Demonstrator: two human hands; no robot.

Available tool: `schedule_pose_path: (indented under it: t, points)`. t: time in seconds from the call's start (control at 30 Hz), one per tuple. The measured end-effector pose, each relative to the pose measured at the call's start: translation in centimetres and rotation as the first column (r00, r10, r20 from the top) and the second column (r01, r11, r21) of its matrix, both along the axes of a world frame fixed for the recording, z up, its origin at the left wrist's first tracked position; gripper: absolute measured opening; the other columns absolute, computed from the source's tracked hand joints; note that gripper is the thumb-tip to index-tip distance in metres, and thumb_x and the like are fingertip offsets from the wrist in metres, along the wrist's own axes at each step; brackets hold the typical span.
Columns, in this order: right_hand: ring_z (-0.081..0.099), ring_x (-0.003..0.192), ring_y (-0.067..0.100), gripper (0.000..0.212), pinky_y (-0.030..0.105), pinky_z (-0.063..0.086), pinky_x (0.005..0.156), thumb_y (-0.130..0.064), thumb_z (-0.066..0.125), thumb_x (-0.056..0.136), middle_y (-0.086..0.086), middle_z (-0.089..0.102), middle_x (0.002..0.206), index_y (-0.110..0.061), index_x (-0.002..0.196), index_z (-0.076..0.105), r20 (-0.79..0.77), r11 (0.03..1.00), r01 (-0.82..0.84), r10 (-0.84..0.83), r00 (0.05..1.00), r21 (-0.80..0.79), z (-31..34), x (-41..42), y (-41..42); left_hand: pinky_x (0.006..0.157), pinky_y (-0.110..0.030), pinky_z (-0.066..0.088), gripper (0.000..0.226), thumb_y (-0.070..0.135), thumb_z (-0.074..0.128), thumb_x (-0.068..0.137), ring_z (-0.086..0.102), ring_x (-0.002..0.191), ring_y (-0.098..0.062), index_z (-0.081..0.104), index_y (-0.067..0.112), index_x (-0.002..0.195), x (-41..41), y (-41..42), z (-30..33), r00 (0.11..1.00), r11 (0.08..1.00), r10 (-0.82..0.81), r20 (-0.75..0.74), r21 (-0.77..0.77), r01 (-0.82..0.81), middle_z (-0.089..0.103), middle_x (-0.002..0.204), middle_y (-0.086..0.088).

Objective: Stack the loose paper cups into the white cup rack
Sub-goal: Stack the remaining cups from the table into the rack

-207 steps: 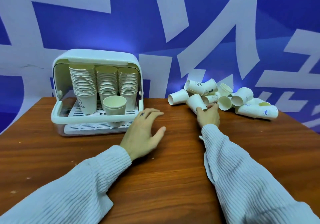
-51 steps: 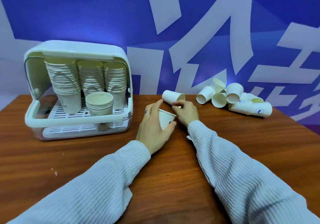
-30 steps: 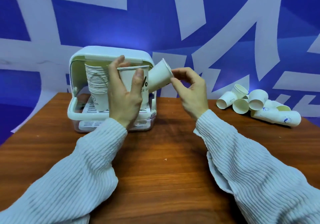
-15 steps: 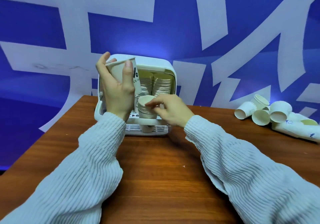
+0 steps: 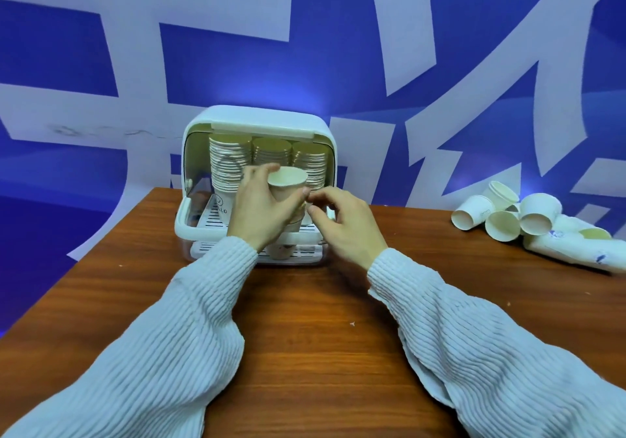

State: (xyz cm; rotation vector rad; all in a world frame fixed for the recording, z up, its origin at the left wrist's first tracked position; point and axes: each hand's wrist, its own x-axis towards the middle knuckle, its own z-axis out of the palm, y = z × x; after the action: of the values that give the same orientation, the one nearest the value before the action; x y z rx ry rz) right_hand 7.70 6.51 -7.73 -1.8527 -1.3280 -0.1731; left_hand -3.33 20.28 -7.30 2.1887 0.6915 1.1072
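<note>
Your left hand wraps a smooth tapered paper cup, upright, mouth up, axis vertical, at the front of the glossy white plastic cup rack. Your right hand pinches beside the cup, empty as far as visible. Three ribbed stacks fill the rack. Loose cups lie sideways at right on the wood-grain table; their count is unclear.

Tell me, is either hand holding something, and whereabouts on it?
The left hand grips a paper cup around its side wall, below the rim. The right hand seems empty, fingertips beside it.
</note>
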Motion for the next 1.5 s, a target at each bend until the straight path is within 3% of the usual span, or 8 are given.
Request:
schedule_pose_path:
  t: [0.13, 0.27, 0.43, 0.57, 0.8, 1.07, 1.3, 1.5]
  points:
    - [0.062, 0.102, 0.004, 0.023, 0.039, 0.057, 0.089, -0.036, 0.059, 0.099, -0.018, 0.069, 0.109, -0.031, 0.12, 0.067, -0.044, 1.0, 0.026, -0.026, 0.999, 0.0, -0.7, 0.5, -0.9, 0.099, -0.047, 0.049, 0.093, 0.088, 0.034, 0.079, 0.057, 0.123, -0.032, 0.059, 0.022, 0.139, -0.6, -0.1, -0.8, 0.926, 0.978, 0.118, -0.359, 0.206, -0.045, 0.058, 0.132, -0.005]
    - [0.064, 0.1, 0.006, 0.023, 0.042, 0.057, 0.09, -0.033, 0.06, 0.099, -0.018, 0.069, 0.108, -0.032, 0.121, 0.065, -0.1, 0.999, 0.04, -0.038, 0.994, 0.012, -0.8, 0.8, -1.3, 0.1, -0.051, 0.05, 0.098, 0.087, 0.042, 0.071, 0.055, 0.131, -0.03, 0.046, 0.026, 0.148, -0.8, 0.0, -0.9, 0.874, 0.981, 0.111, -0.473, 0.194, -0.02, 0.05, 0.147, -0.001]
    - [0.065, 0.095, 0.004, 0.021, 0.037, 0.058, 0.089, -0.029, 0.061, 0.099, -0.017, 0.069, 0.104, -0.031, 0.12, 0.066, -0.141, 0.998, 0.065, -0.06, 0.988, 0.027, -1.0, 1.2, -3.0, 0.113, -0.052, 0.039, 0.078, 0.07, 0.046, 0.083, 0.038, 0.143, -0.03, 0.051, 0.021, 0.144, -0.8, -0.9, -0.9, 0.961, 0.942, 0.131, -0.243, 0.332, -0.044, 0.05, 0.147, -0.006]
    - [0.063, 0.101, 0.001, 0.02, 0.035, 0.057, 0.094, -0.029, 0.061, 0.1, -0.018, 0.068, 0.108, -0.032, 0.118, 0.067, -0.181, 0.992, 0.124, -0.121, 0.976, 0.009, -1.6, 2.6, -5.6, 0.115, -0.052, 0.037, 0.055, 0.051, 0.051, 0.089, 0.037, 0.144, -0.028, 0.063, 0.016, 0.13, 1.3, -4.5, -0.8, 0.998, 0.906, -0.054, -0.03, 0.419, 0.062, 0.058, 0.137, -0.005]
    - [0.065, 0.102, 0.004, 0.022, 0.038, 0.057, 0.094, -0.025, 0.06, 0.097, -0.015, 0.07, 0.109, -0.029, 0.118, 0.068, -0.217, 0.973, 0.231, -0.22, 0.951, 0.027, -2.2, 5.9, -11.0, 0.115, -0.047, 0.038, 0.05, 0.048, 0.046, 0.09, 0.044, 0.137, -0.023, 0.064, 0.019, 0.127, 6.7, -11.1, -2.0, 0.931, 0.87, -0.331, -0.156, 0.333, 0.365, 0.062, 0.131, 0.0]
    - [0.066, 0.094, 0.008, 0.023, 0.042, 0.056, 0.091, -0.032, 0.059, 0.09, -0.016, 0.07, 0.104, -0.033, 0.111, 0.069, -0.182, 0.903, 0.428, -0.418, 0.89, 0.018, -2.9, 11.3, -18.0, 0.107, -0.036, 0.044, 0.039, 0.038, 0.059, 0.097, 0.046, 0.13, -0.013, 0.059, 0.024, 0.133, 12.7, -17.5, -3.0, 0.861, 0.841, -0.475, -0.184, 0.193, 0.505, 0.056, 0.134, 0.006]
    - [0.051, 0.129, 0.028, 0.04, 0.037, 0.042, 0.104, -0.027, 0.058, 0.094, 0.008, 0.048, 0.142, -0.027, 0.134, 0.06, -0.173, 0.625, 0.777, -0.775, 0.608, -0.071, -1.0, 20.9, -23.3, 0.093, -0.03, 0.05, 0.048, 0.039, 0.061, 0.097, 0.054, 0.109, -0.008, 0.049, 0.029, 0.143, 14.7, -21.2, -6.7, 0.798, 0.807, -0.564, -0.212, 0.061, 0.587, 0.045, 0.142, 0.01]
    - [0.033, 0.147, 0.041, 0.056, 0.049, 0.034, 0.116, -0.036, 0.06, 0.098, 0.013, 0.012, 0.169, -0.034, 0.15, 0.043, -0.097, 0.512, 0.825, -0.858, 0.504, -0.239, -0.9, 25.4, -23.0, 0.083, -0.027, 0.051, 0.054, 0.041, 0.061, 0.097, 0.058, 0.069, -0.004, 0.043, 0.031, 0.147, 14.8, -20.8, -7.5, 0.802, 0.819, -0.557, -0.213, 0.015, 0.573, 0.04, 0.145, 0.014]
